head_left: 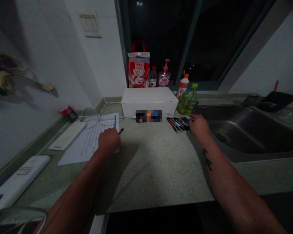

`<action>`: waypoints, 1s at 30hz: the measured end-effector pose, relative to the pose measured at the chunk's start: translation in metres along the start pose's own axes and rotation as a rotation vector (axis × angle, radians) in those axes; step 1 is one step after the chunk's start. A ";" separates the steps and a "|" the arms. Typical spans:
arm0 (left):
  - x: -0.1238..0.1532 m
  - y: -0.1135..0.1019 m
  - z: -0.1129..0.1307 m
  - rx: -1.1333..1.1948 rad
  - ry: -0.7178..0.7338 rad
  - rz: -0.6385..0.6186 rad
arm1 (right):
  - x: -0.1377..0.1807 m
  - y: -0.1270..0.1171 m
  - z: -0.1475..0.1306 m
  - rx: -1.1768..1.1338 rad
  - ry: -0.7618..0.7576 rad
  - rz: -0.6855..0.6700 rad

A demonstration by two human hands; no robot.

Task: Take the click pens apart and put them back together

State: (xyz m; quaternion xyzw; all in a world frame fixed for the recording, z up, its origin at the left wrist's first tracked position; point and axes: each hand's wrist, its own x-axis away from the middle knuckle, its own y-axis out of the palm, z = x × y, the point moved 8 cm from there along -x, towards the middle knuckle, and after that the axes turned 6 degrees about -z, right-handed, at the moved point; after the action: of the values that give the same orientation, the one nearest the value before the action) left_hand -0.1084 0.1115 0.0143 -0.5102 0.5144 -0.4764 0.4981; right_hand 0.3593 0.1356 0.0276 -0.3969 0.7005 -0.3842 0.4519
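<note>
My left hand [109, 139] rests on a printed sheet of paper [90, 139] on the speckled countertop [156, 169]. Its fingers are curled round a red pen [121, 131] whose tip pokes out to the right. My right hand [198, 125] reaches to a row of several pens [179, 123] lying beside the sink. Its fingertips touch the right end of the row, and the fingers are bent. I cannot make out whether they pinch one pen.
A white box [148, 100] stands at the back with a white cable [97, 115] running left. Behind it stand a red bag [138, 69], bottles and a green bottle [188, 99]. The steel sink [249, 133] is on the right. White devices [17, 182] lie at left.
</note>
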 end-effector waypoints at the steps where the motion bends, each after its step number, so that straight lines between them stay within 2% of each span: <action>1: 0.000 0.000 0.004 0.007 0.008 -0.039 | 0.001 -0.004 -0.007 -0.034 -0.030 0.039; 3: 0.002 -0.002 0.013 0.067 0.019 -0.089 | 0.009 -0.012 -0.029 -0.124 -0.125 0.097; 5: 0.007 -0.005 0.035 0.185 0.110 -0.075 | 0.025 -0.014 -0.065 -0.224 -0.291 0.077; 9: 0.029 -0.011 0.087 0.492 0.389 0.014 | 0.083 -0.003 -0.158 -0.316 -0.739 -0.150; 12: 0.047 -0.016 0.113 0.673 0.626 0.082 | 0.119 0.019 -0.197 -0.237 -0.877 -0.405; 14: 0.048 -0.017 0.113 0.735 0.659 0.125 | 0.123 0.030 -0.199 -0.210 -0.829 -0.508; 19: 0.036 -0.017 0.098 0.739 0.614 0.143 | 0.109 0.033 -0.176 -0.310 -0.710 -0.591; 26: 0.034 -0.008 0.090 0.922 0.357 0.002 | 0.107 0.019 -0.173 -0.356 -0.748 -0.501; 30: 0.035 -0.008 0.088 0.993 0.343 0.040 | 0.106 0.020 -0.170 -0.355 -0.724 -0.488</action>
State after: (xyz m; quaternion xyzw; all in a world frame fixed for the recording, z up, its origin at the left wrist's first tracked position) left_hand -0.0192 0.0782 0.0174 -0.1176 0.3105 -0.7298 0.5976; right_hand 0.1664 0.0786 0.0254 -0.7295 0.4388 -0.1903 0.4890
